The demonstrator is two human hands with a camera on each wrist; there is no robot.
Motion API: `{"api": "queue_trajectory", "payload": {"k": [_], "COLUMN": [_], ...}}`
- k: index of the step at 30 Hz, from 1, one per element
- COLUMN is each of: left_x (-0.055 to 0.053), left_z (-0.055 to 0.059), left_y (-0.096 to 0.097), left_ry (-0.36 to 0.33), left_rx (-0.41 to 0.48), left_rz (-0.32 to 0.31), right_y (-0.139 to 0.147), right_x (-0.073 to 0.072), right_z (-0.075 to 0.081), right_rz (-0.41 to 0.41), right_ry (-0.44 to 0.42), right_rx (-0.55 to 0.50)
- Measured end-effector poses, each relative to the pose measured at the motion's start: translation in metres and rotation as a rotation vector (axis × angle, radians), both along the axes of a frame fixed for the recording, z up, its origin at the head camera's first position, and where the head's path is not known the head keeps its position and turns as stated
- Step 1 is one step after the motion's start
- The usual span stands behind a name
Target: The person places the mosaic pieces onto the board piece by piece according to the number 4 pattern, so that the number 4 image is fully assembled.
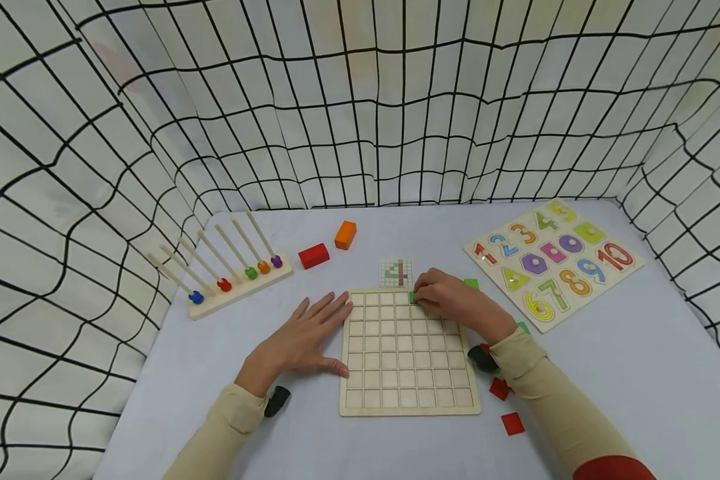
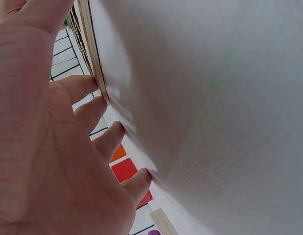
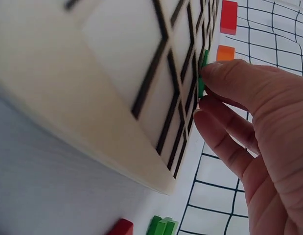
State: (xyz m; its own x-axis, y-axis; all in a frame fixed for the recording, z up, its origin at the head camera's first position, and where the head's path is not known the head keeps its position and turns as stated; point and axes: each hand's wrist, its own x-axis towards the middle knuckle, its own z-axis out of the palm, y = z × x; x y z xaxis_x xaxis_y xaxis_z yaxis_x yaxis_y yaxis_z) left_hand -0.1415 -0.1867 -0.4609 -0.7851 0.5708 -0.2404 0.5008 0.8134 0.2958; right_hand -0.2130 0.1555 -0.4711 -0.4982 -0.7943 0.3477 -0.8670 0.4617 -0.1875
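Note:
A pale wooden grid board (image 1: 407,360) of square cells lies flat on the white table. My right hand (image 1: 459,300) reaches over its top row and pinches a green square tile (image 3: 203,73) between thumb and fingers, right at the cells. My left hand (image 1: 306,341) is spread flat on the table, with thumb and fingertips touching the board's left edge. Just behind the board lies a small grid card (image 1: 396,272) with green and red squares shaped like a 4. Loose red tiles (image 1: 513,423) and green tiles (image 1: 471,283) lie along the board's right side, some partly hidden by the right arm.
At the left stands a pegged wooden base (image 1: 240,293) with coloured beads on its rods. Behind the board are a red block (image 1: 314,256) and an orange block (image 1: 345,235). A number-and-shape puzzle (image 1: 555,263) lies at the right. Black netting (image 1: 376,107) borders the table.

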Motion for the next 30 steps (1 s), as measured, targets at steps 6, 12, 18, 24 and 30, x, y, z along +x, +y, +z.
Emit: {"api": "queue_trajectory", "payload": {"k": [6, 12, 18, 24, 30], "left_x": [-0.001, -0.003, -0.003, -0.003, -0.002], "left_z": [0.000, -0.001, -0.001, -0.003, -0.004], "left_y": [0.000, 0.000, 0.000, -0.001, 0.000], "left_ry": [0.008, 0.010, 0.010, 0.009, 0.003], "left_rx": [0.013, 0.014, 0.010, 0.007, 0.012], "left_rz": [-0.008, -0.009, -0.005, -0.005, -0.004], "right_y": [-0.002, -0.003, -0.004, -0.003, 0.000], "right_x": [-0.001, 0.002, 0.007, 0.015, 0.020], "right_z": [0.000, 0.004, 0.005, 0.004, 0.003], "right_rz": [0.003, -0.038, -0.084, -0.116, -0.118], "right_ry": [0.040, -0.007, -0.069, -0.103, -0.094], "right_rx": [-0.008, 0.010, 0.026, 0.043, 0.045]}}
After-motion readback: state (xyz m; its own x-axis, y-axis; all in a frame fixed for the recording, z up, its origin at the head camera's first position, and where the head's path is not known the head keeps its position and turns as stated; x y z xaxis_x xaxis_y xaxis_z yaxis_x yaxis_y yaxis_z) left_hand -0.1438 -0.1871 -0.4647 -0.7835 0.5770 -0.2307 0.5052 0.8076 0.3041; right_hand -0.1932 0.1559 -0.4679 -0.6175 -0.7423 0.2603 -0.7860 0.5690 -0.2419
